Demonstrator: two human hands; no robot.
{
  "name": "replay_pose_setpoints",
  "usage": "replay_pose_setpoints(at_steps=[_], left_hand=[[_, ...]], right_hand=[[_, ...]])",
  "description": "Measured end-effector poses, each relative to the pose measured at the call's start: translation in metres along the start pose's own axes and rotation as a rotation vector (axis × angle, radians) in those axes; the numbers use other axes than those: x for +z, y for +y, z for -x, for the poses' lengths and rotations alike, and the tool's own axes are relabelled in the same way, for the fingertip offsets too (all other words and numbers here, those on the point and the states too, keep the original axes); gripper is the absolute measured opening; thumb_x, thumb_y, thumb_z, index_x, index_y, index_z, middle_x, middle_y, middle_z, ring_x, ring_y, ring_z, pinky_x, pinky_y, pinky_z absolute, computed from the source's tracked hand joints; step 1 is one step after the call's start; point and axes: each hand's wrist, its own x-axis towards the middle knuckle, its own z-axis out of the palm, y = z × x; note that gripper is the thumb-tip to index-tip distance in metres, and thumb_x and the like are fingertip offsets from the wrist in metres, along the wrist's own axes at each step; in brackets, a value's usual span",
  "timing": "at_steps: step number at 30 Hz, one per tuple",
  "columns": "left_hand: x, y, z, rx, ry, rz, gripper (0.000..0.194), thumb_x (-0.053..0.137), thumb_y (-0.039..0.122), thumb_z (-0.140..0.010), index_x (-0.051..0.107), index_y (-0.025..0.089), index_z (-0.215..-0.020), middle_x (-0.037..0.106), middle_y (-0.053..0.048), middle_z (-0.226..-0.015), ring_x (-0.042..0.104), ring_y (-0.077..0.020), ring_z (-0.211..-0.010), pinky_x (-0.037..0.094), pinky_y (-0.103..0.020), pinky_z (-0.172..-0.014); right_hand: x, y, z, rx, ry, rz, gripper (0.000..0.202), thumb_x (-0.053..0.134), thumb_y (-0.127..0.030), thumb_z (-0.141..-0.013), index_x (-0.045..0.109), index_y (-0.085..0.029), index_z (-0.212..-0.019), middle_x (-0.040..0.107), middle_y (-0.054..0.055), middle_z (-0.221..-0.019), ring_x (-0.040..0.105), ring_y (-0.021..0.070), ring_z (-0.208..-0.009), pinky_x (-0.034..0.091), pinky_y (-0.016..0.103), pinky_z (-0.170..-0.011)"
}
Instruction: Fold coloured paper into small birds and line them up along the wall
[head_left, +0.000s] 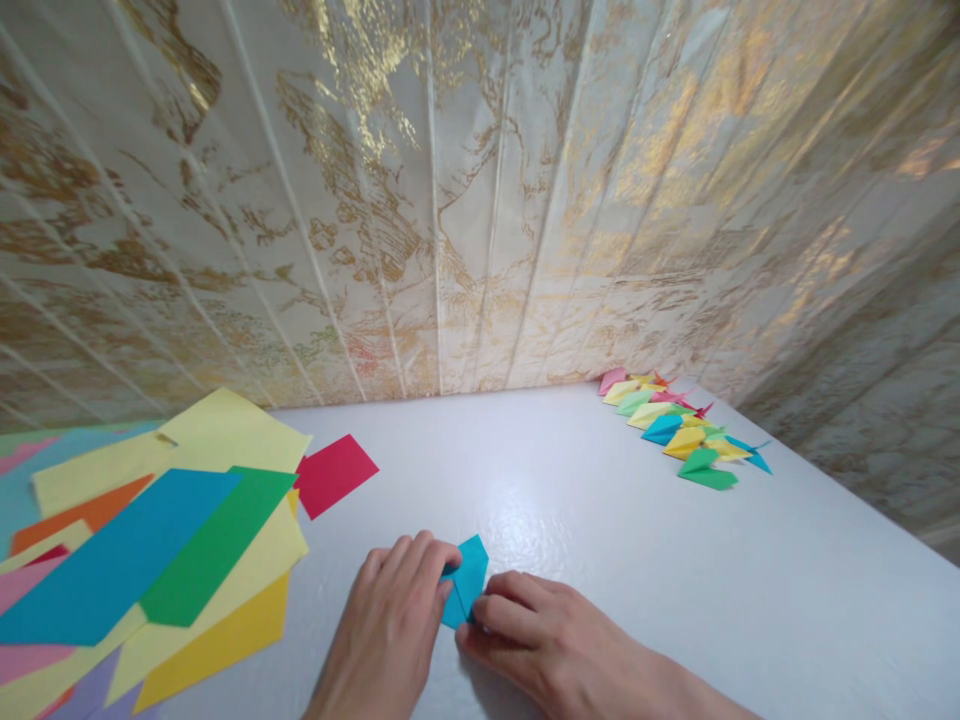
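Observation:
A small blue sheet of folded paper (470, 568) lies on the white table between my two hands, with a crease line running down its middle. My left hand (401, 595) grips its left side, fingers curled and thumb against the edge. On the lower right edge, my right hand (536, 625) pinches the paper between thumb and fingers. Parts of the paper are hidden under the fingers of both hands.
Loose coloured paper sheets (191, 545) are piled at the left. A red paper square (339, 474) lies beside the pile. Several folded paper pieces (679, 432) stand in rows at the back right. A patterned curtain (465, 200) hangs behind the table (720, 580).

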Motion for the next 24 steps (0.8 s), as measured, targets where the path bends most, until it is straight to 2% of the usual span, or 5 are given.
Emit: replay_pose_setpoints(at_steps=[5, 10, 17, 24], left_hand=[[0.0004, 0.0005, -0.001, 0.01, 0.03, -0.034, 0.025, 0.041, 0.007, -0.096, 0.056, 0.025, -0.101, 0.063, 0.0, -0.093, 0.059, -0.0227, -0.086, 0.033, -0.036, -0.077], [-0.0023, -0.0027, 0.0014, 0.027, 0.022, 0.011, 0.014, 0.046, 0.016, -0.099, 0.056, 0.025, -0.102, 0.064, 0.0, -0.094, 0.059, -0.0222, -0.085, 0.035, -0.035, -0.076], [-0.0037, -0.0006, -0.0011, 0.002, 0.008, 0.045, 0.012, 0.046, 0.018, -0.099, 0.056, 0.025, -0.1, 0.064, 0.0, -0.092, 0.059, -0.023, -0.084, 0.037, -0.036, -0.075], [-0.0067, -0.0056, 0.0012, -0.019, -0.033, 0.111, 0.014, 0.043, 0.022, -0.101, 0.056, 0.026, -0.101, 0.063, 0.0, -0.094, 0.059, -0.0223, -0.087, 0.039, -0.036, -0.076]], right_hand=[[0.0023, -0.0005, -0.0012, -0.013, 0.014, 0.056, 0.025, 0.049, -0.019, -0.103, 0.057, -0.013, -0.126, 0.068, 0.007, -0.102, 0.057, 0.0209, -0.09, 0.05, 0.031, -0.081], [0.0066, -0.0002, -0.0003, -0.018, 0.028, 0.039, 0.026, 0.046, -0.019, -0.104, 0.054, -0.013, -0.128, 0.069, 0.008, -0.103, 0.058, 0.021, -0.091, 0.05, 0.031, -0.083], [0.0074, -0.0004, 0.0009, 0.007, 0.046, 0.049, 0.019, 0.051, -0.018, -0.103, 0.059, -0.012, -0.118, 0.067, 0.006, -0.091, 0.057, 0.0185, -0.084, 0.051, 0.029, -0.076], [0.0088, -0.0013, 0.002, 0.002, 0.039, 0.102, 0.019, 0.049, -0.02, -0.104, 0.059, -0.012, -0.118, 0.066, 0.005, -0.091, 0.055, 0.0186, -0.082, 0.05, 0.029, -0.074]])
